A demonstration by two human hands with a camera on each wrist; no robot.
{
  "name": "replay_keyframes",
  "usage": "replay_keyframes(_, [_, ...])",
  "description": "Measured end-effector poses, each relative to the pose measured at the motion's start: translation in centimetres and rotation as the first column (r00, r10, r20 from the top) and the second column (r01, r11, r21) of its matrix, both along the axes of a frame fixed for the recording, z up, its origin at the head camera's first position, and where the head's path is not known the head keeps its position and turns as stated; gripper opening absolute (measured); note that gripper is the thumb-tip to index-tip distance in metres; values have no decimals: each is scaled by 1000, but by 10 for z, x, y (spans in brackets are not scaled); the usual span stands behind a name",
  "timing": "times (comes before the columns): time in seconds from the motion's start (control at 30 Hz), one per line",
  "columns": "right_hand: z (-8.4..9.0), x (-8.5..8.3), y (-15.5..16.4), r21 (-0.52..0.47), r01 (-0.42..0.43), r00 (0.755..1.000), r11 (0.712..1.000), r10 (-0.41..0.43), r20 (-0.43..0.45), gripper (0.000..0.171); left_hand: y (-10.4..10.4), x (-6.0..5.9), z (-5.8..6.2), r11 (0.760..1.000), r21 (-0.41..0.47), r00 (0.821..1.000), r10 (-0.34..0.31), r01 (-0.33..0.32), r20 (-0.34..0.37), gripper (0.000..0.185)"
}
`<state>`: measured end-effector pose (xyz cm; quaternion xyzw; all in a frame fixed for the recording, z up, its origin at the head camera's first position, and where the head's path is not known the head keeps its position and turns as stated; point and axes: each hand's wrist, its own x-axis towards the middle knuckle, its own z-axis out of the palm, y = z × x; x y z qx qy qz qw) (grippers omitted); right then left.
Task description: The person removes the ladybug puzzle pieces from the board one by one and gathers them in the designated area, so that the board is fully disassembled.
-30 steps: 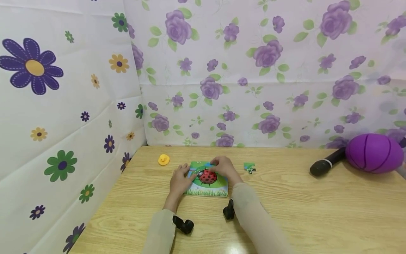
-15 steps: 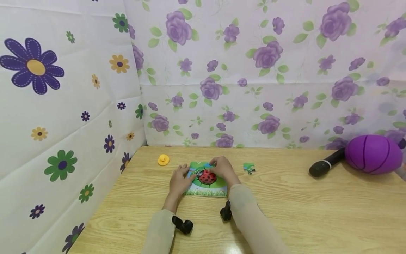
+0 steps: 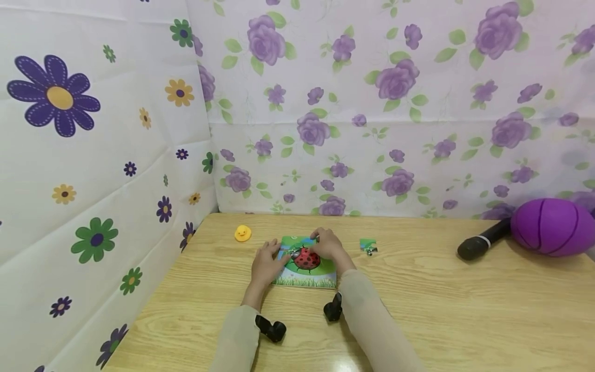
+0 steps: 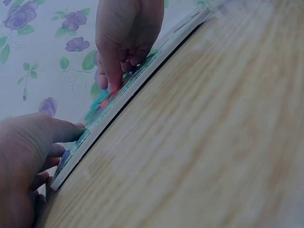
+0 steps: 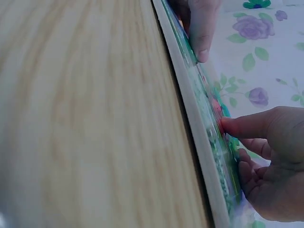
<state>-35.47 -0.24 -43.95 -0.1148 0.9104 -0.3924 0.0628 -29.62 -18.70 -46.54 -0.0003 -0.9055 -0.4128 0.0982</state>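
Wooden and pale yellow, the table (image 3: 418,310) fills the bottom of the head view. Thin sheets with printed flowers hang around it like walls. The sheet at the back has purple roses with green leaves. The sheet on the left has big purple, green and yellow flowers.

A flat ladybug puzzle (image 3: 307,263) lies near the middle of the table. It shows a red ladybug with black spots on green grass. The left hand (image 3: 265,264) rests at the left edge of the puzzle. Its thumb touches the edge, and its other fingers are loosely bent and grip nothing. The right hand (image 3: 328,245) is on the far part of the puzzle. One finger is stretched out and presses down on the picture, and the others are curled under. The wrist views show the fingertips right on the board (image 4: 137,80).

One loose puzzle piece (image 3: 368,246) lies on the table just to the right of the puzzle, apart from both hands. A small yellow duck (image 3: 242,233) sits to the left, nearer the back. Far to the right lie a black microphone (image 3: 479,241) and a purple ball (image 3: 550,227), touching each other.

No words can be read anywhere.
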Motion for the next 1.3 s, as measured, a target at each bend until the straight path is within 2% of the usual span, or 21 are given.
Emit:
replay_keyframes(0.23, [-6, 4, 1, -174, 48, 999, 983, -45, 23, 33, 1, 0, 0, 1000, 5, 1000, -5, 5, 0, 53])
replay_keyframes(0.4, [-9, 5, 2, -232, 63, 997, 971, -50, 59, 38, 2, 1, 0, 1000, 6, 1000, -3, 3, -3, 53])
replay_keyframes(0.7, [-11, 4, 2, -231, 41, 997, 972, -24, 75, 32, 2, 1, 0, 1000, 3, 1000, -3, 3, -13, 53])
replay_keyframes(1.0, [-12, 2, 4, -138, -29, 1000, 990, 29, 1, 18, 0, -1, -2, 1000, 6, 1000, -2, 2, -7, 53])
replay_keyframes(1.3, [-11, -1, 6, -181, -50, 997, 982, 59, 42, 32, -1, -1, -3, 1000, -4, 1000, 2, -2, -11, 53])
